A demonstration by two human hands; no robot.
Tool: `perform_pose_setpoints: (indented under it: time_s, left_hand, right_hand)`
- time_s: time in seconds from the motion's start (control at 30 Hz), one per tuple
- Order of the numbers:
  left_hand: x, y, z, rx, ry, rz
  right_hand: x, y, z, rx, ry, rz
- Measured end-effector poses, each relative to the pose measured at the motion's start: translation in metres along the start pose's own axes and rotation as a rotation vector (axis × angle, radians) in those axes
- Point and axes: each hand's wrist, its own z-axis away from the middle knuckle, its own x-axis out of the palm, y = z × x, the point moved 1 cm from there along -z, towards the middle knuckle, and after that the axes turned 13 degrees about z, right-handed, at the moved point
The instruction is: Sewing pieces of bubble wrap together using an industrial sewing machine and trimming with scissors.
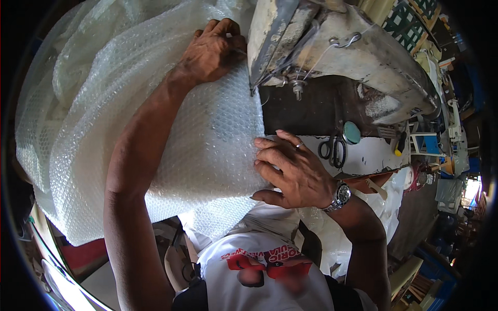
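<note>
A large sheet of clear bubble wrap (207,140) spreads across the left side and hangs over the near edge. At its far right edge my left hand (215,50) is closed, with curled fingers gripping the wrap beside the sewing machine's head. My right hand (295,173), fingers spread, lies flat on the nearer part of that same edge. The worn, pale sewing machine (363,57) arches over the work from the right, its needle area close to the wrap's edge. Thread runs through its guides. What my left fingertips pinch exactly is partly hidden.
Black-handled scissors (337,147) and a round green-topped item (351,132) lie on the white table surface (368,155) right of my right hand. Farther right is a yellow-handled screwdriver (399,145). A green crate (404,23) stands behind the machine.
</note>
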Motion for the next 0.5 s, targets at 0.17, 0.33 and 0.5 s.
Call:
perform_pose_setpoints:
  time_s: [0.17, 0.33, 0.5]
  left_hand:
    - [-0.004, -0.007, -0.009, -0.011, 0.053, 0.018]
    - [-0.007, -0.024, -0.012, 0.021, 0.073, -0.002]
    - [-0.009, -0.034, -0.022, 0.116, 0.139, 0.050]
  right_hand:
    - [0.001, 0.006, -0.006, 0.017, 0.014, -0.012]
    - [0.010, 0.013, -0.018, 0.046, 0.046, 0.022]
    - [0.008, 0.023, -0.029, 0.079, 0.029, 0.070]
